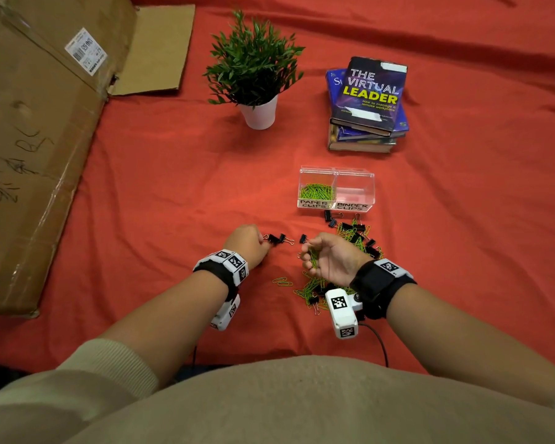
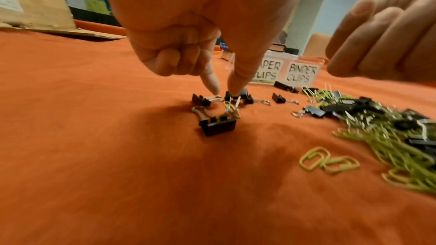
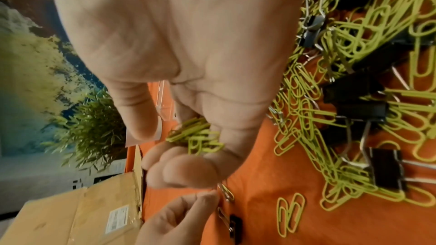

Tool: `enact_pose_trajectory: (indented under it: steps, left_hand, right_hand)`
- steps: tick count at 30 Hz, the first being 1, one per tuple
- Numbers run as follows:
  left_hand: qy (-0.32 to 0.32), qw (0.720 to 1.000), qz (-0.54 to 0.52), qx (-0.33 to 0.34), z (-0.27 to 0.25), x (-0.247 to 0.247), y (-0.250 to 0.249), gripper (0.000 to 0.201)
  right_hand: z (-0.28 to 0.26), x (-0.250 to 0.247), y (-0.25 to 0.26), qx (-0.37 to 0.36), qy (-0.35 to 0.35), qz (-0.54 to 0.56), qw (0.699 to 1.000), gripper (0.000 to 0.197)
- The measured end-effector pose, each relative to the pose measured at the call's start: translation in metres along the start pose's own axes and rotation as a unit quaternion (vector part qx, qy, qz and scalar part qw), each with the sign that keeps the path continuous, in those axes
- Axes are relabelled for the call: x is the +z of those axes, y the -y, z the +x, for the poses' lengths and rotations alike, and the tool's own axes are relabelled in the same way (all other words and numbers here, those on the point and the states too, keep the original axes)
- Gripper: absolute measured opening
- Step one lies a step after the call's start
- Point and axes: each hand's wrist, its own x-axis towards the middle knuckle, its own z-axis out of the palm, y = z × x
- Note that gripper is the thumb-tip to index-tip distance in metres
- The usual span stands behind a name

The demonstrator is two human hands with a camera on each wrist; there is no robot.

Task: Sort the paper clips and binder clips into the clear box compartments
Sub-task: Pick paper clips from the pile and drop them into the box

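On the red cloth stands the clear box (image 1: pixel 335 170). Its "PAPER CLIPS" side (image 1: pixel 316 191) holds green clips and its "BINDER CLIPS" side (image 1: pixel 355 192) looks bare. My right hand (image 1: pixel 308 255) is cupped palm up around a bunch of green paper clips (image 3: pixel 195 137). My left hand (image 2: pixel 224 90) points thumb and forefinger down and pinches at a small black binder clip (image 2: pixel 237 94) in a little group left of the mixed pile (image 1: pixel 353 235). A green paper clip (image 2: pixel 230 109) lies tangled among that group. Two loose paper clips (image 1: pixel 282 281) lie nearer me.
A potted plant (image 1: pixel 257 68) and a stack of books (image 1: pixel 369 100) stand behind the clear box. A big flattened cardboard box (image 1: pixel 36 139) covers the left side. More mixed clips (image 1: pixel 311 288) lie under my right wrist.
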Motion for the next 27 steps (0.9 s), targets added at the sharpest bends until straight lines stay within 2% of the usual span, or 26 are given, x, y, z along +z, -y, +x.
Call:
enact_pose_trajectory:
  steps: [4,6,7,8,11,15,17,20,24,25,26,27]
  left_hand:
    - [0.028,0.998,0.056,0.014,-0.004,0.012,0.002,0.016]
    - [0.026,0.998,0.060,0.023,-0.004,0.014,0.001,0.017]
    - [0.024,0.998,0.058,0.026,-0.003,0.014,0.001,0.017]
    - [0.022,0.998,0.054,0.026,-0.003,0.013,0.001,0.017]
    - [0.002,0.999,0.031,0.028,0.000,0.011,0.000,0.017]
    - [-0.043,0.997,-0.063,0.022,0.003,0.004,-0.004,0.015]
    - [-0.049,0.996,-0.077,-0.004,0.002,0.003,-0.003,0.014]
    - [-0.019,1.000,-0.011,-0.018,0.000,0.011,0.000,0.020]
    - [-0.001,0.999,0.054,0.002,0.001,0.022,-0.002,0.030]
    - [-0.001,0.998,0.063,0.007,0.001,0.023,-0.004,0.029]
    - [-0.002,0.997,0.075,0.010,0.002,0.023,-0.007,0.027]
    - [0.000,0.996,0.087,0.013,0.002,0.023,-0.008,0.024]
  right_hand:
    - [0.007,0.009,-0.009,0.017,-0.060,-0.138,0.988,0.031]
    - [0.014,0.012,-0.016,0.008,-0.104,-0.251,0.962,0.032]
    - [0.017,0.013,-0.018,-0.006,-0.116,-0.332,0.936,0.032]
    - [0.020,0.014,-0.021,-0.027,-0.123,-0.424,0.897,0.030]
    - [0.027,0.017,-0.031,-0.099,-0.103,-0.628,0.765,0.014]
    - [0.033,0.021,-0.045,-0.140,-0.063,-0.763,0.628,0.023]
    - [0.034,0.022,-0.051,-0.142,-0.075,-0.793,0.588,0.025]
    - [0.034,0.023,-0.059,-0.125,-0.080,-0.799,0.584,0.024]
    - [0.034,0.025,-0.064,-0.132,-0.081,-0.812,0.563,0.027]
    - [0.033,0.024,-0.063,-0.134,-0.077,-0.805,0.573,0.026]
    - [0.030,0.024,-0.059,-0.132,-0.072,-0.790,0.595,0.025]
    - [0.028,0.022,-0.054,-0.124,-0.069,-0.763,0.630,0.024]
